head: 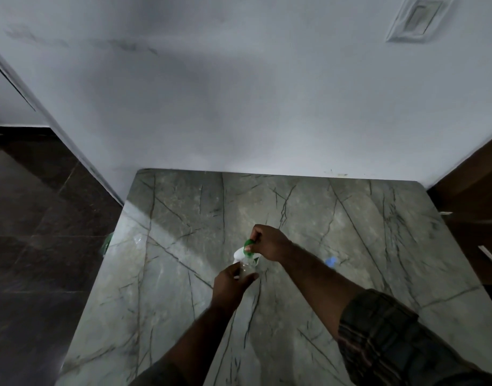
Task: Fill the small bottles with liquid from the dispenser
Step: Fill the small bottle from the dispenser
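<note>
My left hand [231,282] grips a small clear bottle [247,266] near the middle of the green marble table [183,224]. Just above it my right hand [267,242] holds the green pump top [249,242] of a white dispenser [240,254], fingers curled over it. The dispenser's spout sits right over the small bottle's mouth. Much of the dispenser body is hidden behind both hands.
A small blue cap or object [330,261] lies on the table right of my right forearm. A clear bottle-like shape [139,240] and something green [107,243] sit at the table's left edge. A white wall backs the table; dark floor lies left.
</note>
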A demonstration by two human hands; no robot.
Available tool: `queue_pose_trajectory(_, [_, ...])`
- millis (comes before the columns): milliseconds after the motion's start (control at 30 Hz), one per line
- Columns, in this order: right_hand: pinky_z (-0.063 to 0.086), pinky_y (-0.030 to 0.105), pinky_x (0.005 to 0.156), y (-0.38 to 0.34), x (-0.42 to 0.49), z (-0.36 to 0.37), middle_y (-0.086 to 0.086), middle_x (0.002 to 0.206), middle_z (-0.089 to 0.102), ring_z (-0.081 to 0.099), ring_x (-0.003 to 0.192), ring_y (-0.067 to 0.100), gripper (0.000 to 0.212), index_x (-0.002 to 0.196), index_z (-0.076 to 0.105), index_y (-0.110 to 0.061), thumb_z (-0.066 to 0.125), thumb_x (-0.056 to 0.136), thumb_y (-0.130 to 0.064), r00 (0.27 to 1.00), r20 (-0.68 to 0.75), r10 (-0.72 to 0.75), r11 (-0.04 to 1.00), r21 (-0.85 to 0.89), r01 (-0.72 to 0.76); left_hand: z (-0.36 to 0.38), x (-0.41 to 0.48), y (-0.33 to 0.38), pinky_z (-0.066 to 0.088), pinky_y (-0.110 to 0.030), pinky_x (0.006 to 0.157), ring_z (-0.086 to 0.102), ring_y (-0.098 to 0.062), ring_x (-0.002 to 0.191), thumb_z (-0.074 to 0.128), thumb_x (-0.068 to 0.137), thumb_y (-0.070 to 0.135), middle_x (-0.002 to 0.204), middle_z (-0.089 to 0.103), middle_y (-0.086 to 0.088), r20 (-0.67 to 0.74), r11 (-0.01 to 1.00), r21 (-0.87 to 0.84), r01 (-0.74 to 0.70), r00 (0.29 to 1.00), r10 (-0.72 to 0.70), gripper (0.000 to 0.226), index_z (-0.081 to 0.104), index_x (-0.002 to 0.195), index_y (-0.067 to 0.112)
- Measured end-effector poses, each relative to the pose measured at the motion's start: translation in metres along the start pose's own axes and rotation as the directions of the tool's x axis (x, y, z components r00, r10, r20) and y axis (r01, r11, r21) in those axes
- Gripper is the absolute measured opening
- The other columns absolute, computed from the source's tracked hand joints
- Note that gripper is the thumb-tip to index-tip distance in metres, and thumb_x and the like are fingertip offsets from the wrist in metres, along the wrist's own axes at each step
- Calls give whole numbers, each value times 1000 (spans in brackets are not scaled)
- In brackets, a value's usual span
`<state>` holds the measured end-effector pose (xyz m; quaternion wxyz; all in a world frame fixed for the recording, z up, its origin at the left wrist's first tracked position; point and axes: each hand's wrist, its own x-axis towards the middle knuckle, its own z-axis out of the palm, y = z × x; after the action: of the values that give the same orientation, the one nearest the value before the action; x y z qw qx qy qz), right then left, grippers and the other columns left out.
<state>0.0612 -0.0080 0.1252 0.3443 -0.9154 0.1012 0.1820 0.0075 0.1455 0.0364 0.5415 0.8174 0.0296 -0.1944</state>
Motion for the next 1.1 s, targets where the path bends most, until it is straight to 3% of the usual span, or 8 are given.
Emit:
queue_pose_trajectory(67, [45, 29, 74, 3, -1, 7, -3, 88, 64, 59, 86, 16, 23, 87, 60, -17, 79, 79, -27, 1000, -1, 8, 1000, 21, -8, 2, 0, -7, 54, -11, 68, 68, 7, 80, 82, 69, 48, 88, 72, 22, -3, 1000, 0, 20, 1000, -20, 44, 72, 108, 28])
queue_pose_trajectory(133, [50, 36, 82, 3, -2, 11, 0, 93, 68, 62, 90, 19, 24, 90, 61, -15, 79, 79, -27, 999, 7, 35, 999, 12, -35, 3, -1, -11, 55, -14, 70, 68, 5, 80, 81, 70, 49, 91, 73, 19, -4, 1000, 6, 21, 1000, -21, 46, 72, 109, 28])
queue_pose_trajectory(267, [52, 39, 88, -3, -1, 2, 3, 100, 70, 64, 95, 20, 29, 95, 63, -14, 80, 78, -31, 999, -5, 46, 999, -1, -46, 3, 1, -5, 52, -10, 63, 69, 4, 77, 82, 69, 48, 91, 75, 14, -12, 1000, -23, 12, 1000, -13, 47, 72, 109, 25])
queue_pose_trajectory(467, [51, 46, 93, 3, -6, 9, -3, 89, 64, 63, 92, 20, 24, 86, 57, -20, 77, 80, -32, 998, -7, 57, 998, 16, -57, 4, -2, -8, 53, -10, 65, 68, 4, 80, 82, 71, 46, 93, 74, 16, -7, 999, -4, 34, 999, -34, 47, 71, 111, 25])
queue_pose_trajectory(600, [48, 49, 97, -4, -6, 4, -3, 94, 67, 64, 97, 22, 25, 91, 61, -21, 77, 80, -35, 997, -31, 72, 997, -7, -73, 2, -1, -5, 57, -17, 69, 68, 6, 76, 81, 71, 47, 89, 73, 20, -5, 999, -17, 32, 999, -32, 45, 71, 110, 26])
queue_pose_trajectory(767, [45, 50, 98, -2, -10, 4, -9, 89, 64, 63, 94, 17, 25, 91, 61, -23, 76, 80, -39, 995, -57, 78, 997, -2, -78, 4, 3, -1, 61, -26, 71, 70, 0, 73, 83, 71, 40, 85, 73, 15, 17, 997, -56, 58, 998, -57, 41, 71, 107, 23])
queue_pose_trajectory(1100, [43, 45, 96, -2, -14, 3, -10, 86, 61, 62, 93, 17, 26, 86, 57, -24, 72, 82, -44, 993, -92, 73, 997, 26, -71, 1, 3, 3, 62, -28, 71, 70, -1, 72, 83, 71, 41, 80, 71, 23, 7, 998, -43, 40, 999, -39, 44, 71, 109, 24])
